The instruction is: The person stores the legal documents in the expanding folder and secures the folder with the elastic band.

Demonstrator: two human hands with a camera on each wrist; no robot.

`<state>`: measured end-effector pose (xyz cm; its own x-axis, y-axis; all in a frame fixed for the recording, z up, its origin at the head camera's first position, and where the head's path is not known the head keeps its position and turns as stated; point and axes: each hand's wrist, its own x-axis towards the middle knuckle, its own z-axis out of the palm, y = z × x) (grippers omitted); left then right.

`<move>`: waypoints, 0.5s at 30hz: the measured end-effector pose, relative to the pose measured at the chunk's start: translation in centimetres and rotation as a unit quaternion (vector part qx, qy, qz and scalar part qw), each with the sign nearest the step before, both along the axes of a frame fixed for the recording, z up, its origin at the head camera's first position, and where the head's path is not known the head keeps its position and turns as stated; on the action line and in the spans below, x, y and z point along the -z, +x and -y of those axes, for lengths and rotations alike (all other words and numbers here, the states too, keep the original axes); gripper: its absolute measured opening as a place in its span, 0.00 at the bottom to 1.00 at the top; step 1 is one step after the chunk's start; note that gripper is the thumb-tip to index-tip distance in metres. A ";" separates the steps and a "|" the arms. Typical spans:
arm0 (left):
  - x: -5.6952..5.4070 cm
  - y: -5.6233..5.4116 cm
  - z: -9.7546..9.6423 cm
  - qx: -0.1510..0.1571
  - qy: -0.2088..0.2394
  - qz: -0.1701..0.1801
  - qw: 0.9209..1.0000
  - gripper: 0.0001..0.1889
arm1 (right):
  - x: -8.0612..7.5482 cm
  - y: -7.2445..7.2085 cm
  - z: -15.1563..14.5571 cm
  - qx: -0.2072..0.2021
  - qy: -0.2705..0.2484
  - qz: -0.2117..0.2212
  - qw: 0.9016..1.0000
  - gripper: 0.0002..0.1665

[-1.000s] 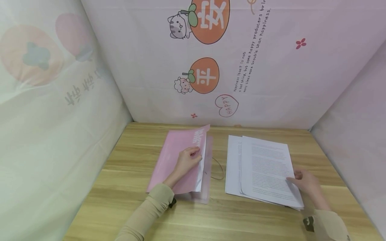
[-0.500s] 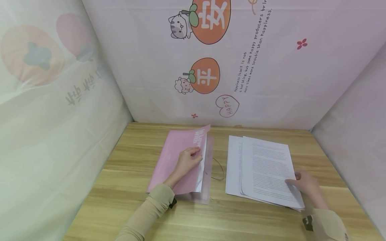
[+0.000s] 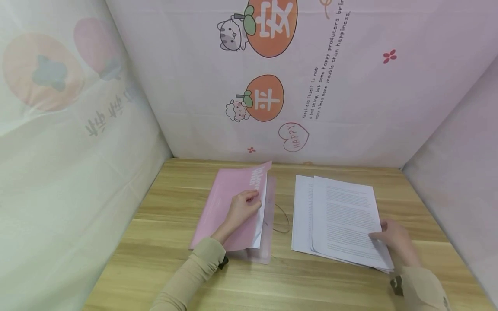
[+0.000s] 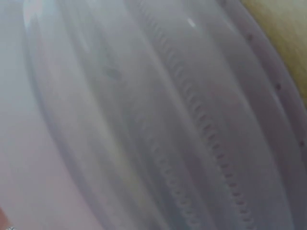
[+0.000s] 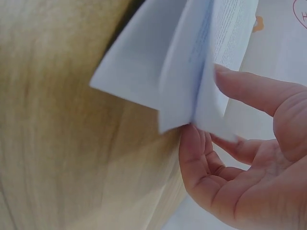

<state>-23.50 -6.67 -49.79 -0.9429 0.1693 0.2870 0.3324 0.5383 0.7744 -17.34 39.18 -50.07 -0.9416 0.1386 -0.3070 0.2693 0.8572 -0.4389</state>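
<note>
A pink translucent document folder point(image 3: 218, 203) with white lettering lies on the left, its cover lifted along the right side. White paper point(image 3: 257, 235) shows inside. My left hand point(image 3: 240, 208) pinches the cover's raised edge; the fingertips are partly hidden. Close up and blurred, the ridged folder surface point(image 4: 158, 115) fills the left wrist view. To the right lies a stack of printed papers point(image 3: 346, 216) in overlapping, slightly offset layers. My right hand point(image 3: 396, 239) pinches its right edge. In the right wrist view the sheets' corners point(image 5: 180, 96) splay apart, with the thumb above and fingers below.
A thin brown cord point(image 3: 287, 220) loops out from the folder's right side toward the papers. The wooden table point(image 3: 288, 285) is enclosed by a printed cloth backdrop point(image 3: 350, 142) behind and pale cloth walls on both sides.
Almost nothing differs. Both hands keep their holds on the folder and the papers, and the view shifts very slightly.
</note>
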 end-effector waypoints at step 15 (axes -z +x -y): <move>-0.2 0.2 0.1 0.005 0.006 0.022 1.000 0.21 | -0.5 -0.3 -0.1 -0.009 -0.011 0.023 1.000 0.37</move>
<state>-23.33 -6.74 -49.58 -0.9528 0.1758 0.2475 0.3035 0.5264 0.7943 -17.63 39.24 -49.58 -0.9285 0.1150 -0.3531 0.2748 0.8524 -0.4450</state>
